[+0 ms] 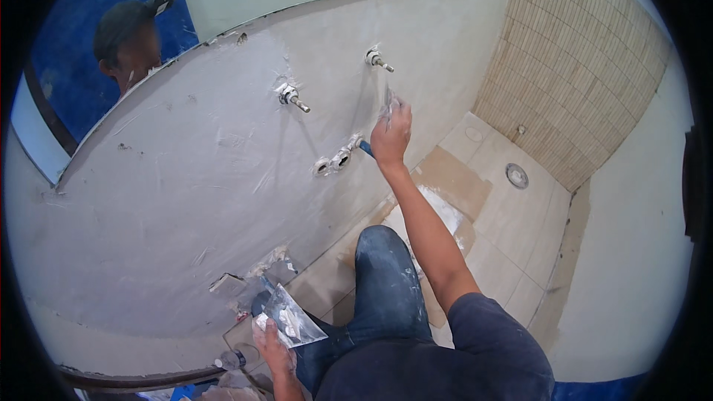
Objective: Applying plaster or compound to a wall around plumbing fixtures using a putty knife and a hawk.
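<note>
My right hand [391,132] is raised to the plastered wall, its fingers closed round a putty knife [388,98]. The thin blade points up along the wall, below the right-hand valve stem [380,62]. Beside that hand a blue stub [366,148] shows; whether it belongs to the knife I cannot tell. Low at my left knee, my left hand [273,345] grips a flat, wide plate [303,324] with lumps of white filler [288,319] on it. Another valve stem [293,98] juts out to the left, and round pipe openings [340,160] sit below.
Past the wall's upper edge, a person in a dark cap [132,41] shows before a blue surface. Ribbed beige tiles [572,67] cover the far right wall. A round drain [517,176] and cardboard [453,178] are on the floor. A clear bottle [232,359] lies lower left.
</note>
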A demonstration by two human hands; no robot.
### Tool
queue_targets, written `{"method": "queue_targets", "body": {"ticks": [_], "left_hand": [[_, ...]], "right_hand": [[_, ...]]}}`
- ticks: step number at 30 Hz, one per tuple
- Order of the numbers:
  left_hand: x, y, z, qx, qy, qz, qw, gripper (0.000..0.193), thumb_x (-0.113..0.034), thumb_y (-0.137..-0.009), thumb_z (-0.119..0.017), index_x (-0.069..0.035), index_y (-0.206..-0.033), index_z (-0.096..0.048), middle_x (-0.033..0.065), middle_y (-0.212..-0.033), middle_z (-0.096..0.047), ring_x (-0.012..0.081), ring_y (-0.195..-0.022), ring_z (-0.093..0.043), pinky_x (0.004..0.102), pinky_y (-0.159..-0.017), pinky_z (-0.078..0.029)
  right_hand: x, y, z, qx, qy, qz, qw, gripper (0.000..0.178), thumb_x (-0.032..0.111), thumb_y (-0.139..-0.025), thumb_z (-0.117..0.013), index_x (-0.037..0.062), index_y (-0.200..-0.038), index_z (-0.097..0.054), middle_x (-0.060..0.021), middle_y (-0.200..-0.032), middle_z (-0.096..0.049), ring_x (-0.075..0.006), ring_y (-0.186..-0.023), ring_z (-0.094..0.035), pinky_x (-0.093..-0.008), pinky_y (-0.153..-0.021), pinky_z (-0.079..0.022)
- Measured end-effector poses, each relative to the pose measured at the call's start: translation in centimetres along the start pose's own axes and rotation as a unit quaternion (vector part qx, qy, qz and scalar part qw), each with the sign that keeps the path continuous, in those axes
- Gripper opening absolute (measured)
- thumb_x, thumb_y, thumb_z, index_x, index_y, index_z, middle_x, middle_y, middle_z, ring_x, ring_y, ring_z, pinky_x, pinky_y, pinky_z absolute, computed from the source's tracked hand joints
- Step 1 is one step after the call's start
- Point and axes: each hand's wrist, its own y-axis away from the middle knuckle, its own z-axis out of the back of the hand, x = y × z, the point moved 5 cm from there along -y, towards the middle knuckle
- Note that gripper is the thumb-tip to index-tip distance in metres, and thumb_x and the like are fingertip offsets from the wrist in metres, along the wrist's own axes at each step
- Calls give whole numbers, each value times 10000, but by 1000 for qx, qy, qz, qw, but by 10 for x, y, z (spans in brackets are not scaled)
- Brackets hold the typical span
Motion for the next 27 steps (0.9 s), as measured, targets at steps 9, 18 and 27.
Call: {"method": "queue_targets", "body": {"ticks": [9,18,27], "left_hand": [[-3,2,-4,-7,-1,6,1000,278,-112,-1043,-602,-22,-1306,-594,94,-1149,-688,194,-1009,-693,344,-882,-566],[-2,2,0,-29,-9,-3,1000,273,-101,-1048,-593,-26,-1311,-596,84,-1166,-680,186,-1026,-684,342,-879,-567],[0,1,-6,5,-9,2,1000,260,-90,-1050,-573,-20,-1301,-583,78,-1145,-672,178,-1010,-681,338,-874,-566]], "right_hand": [[53,16,-8,63,-19,81,995,565,-93,-841,-563,4,-1394,-623,-191,-1269,-615,-392,-1147,-574,-472,-977,-492],[24,-24,9,1,-4,151,989,643,-108,-814,-589,84,-1426,-636,-185,-1296,-641,-381,-1162,-574,-449,-1006,-478],[67,33,-18,15,-44,189,981,741,-83,-731,-610,147,-1435,-641,-113,-1346,-625,-357,-1126,-547,-434,-1003,-458]]}}
